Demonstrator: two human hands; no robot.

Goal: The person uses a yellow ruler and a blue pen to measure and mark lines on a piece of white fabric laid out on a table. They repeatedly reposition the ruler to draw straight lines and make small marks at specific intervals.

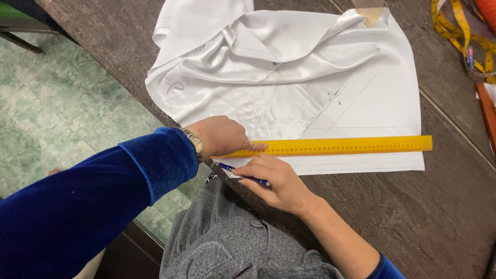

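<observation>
A long yellow ruler (351, 145) lies across the lower part of a white satin cloth (289, 77) spread on a dark wooden table (413, 217). My left hand (222, 135) presses down on the ruler's left end, fingers curled over it. My right hand (274, 181) sits just below the ruler and grips a blue pen (232, 168), its tip pointing left near the cloth's lower left edge. Thin drawn lines cross the flat part of the cloth. The upper part of the cloth is bunched and folded.
A yellow measuring tape (465, 36) lies coiled at the table's top right, beside an orange strip (485, 108) at the right edge. Green tiled floor (57, 98) shows past the table's left edge. A grey garment (222, 243) covers my lap.
</observation>
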